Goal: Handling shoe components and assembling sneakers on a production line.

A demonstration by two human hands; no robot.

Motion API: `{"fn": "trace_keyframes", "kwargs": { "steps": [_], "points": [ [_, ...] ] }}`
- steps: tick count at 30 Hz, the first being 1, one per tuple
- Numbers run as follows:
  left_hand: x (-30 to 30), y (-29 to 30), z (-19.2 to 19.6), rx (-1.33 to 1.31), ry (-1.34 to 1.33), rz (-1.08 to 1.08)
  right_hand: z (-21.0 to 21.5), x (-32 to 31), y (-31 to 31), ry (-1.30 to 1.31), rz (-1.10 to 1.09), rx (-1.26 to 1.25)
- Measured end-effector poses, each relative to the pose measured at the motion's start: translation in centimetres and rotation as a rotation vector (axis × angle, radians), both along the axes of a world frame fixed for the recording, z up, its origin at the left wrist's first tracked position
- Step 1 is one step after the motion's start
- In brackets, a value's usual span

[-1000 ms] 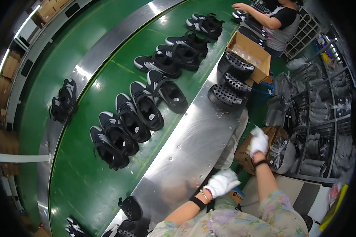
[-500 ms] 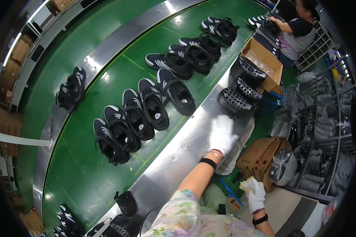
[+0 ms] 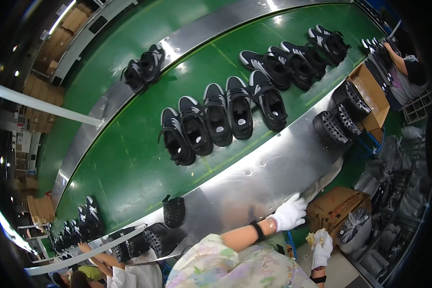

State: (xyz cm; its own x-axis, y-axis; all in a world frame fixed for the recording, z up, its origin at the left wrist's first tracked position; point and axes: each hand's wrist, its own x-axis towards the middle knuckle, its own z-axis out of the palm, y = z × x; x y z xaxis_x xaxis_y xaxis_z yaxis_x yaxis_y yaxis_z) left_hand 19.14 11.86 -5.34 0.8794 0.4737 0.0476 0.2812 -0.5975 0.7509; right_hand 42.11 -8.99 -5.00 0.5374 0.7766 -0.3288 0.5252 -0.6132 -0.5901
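My left hand [image 3: 290, 212], in a white glove, is over the inner edge of the steel table rim [image 3: 216, 194]. Its fingers are stretched out with nothing in them. Lower right, my right hand [image 3: 323, 249], also gloved, is closed on a crumpled pale yellow piece [image 3: 317, 236] whose kind I cannot make out. The brown carton [image 3: 327, 209] is nearest to both hands. Black perforated shoe-shaped moulds [image 3: 332, 128] stand farther along the rim. On the green belt, black-and-grey sneakers [image 3: 219, 120] lie in a row, untouched.
More perforated moulds [image 3: 174, 211] sit on the rim at the lower left. An open carton [image 3: 371, 93] stands beside the far moulds. A rack [image 3: 393, 225] of bagged parts is at the right. Co-workers' arms [image 3: 397, 60] show far right and lower left [image 3: 99, 263].
The view has swung left, so the sneakers appear farther right. My left hand has drawn back from near the far moulds toward my body. My right hand still holds the yellow piece.
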Motion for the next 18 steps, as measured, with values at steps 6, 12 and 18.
{"fn": "trace_keyframes", "kwargs": {
  "steps": [6, 12, 18],
  "points": [
    [-15.0, 1.7, 1.9, 0.225, 0.343, 1.459, 1.5, 0.1, 2.8, 0.008, 0.011, 0.048],
    [-24.1, 6.6, -1.3, -0.477, 0.478, 2.072, 1.6, -1.7, 5.6, -0.013, 0.204, -0.013],
    [-17.9, 6.0, 0.2, 0.070, 0.027, 1.174, -0.7, -1.2, 4.8, -0.014, 0.276, 0.141]
  ]
}}
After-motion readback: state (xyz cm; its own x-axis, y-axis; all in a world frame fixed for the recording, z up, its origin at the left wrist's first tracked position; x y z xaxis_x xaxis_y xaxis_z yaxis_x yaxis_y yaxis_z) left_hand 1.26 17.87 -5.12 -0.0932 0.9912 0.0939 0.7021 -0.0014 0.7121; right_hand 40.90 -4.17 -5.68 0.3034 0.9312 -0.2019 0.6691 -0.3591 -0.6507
